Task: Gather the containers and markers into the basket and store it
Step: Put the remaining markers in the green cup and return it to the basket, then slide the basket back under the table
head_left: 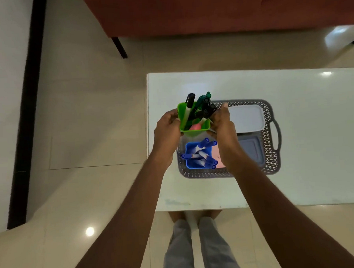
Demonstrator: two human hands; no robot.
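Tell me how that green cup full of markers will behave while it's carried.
The green cup looks stiff, so both hands' grip should hold. The markers stand well above its rim and lean, so it is probably top-heavy. If tilted, they could slide out.

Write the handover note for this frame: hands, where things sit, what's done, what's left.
Left hand and right hand both grip the green container of black and green markers, held at the basket's far-left corner; whether it is seated there is unclear.
Done: blue container with blue markers sits in the basket's near-left corner; a white lidded box and a grey-blue one lie on its right side.
Left: release the green container in the basket, then carry the basket off the white table to storage.
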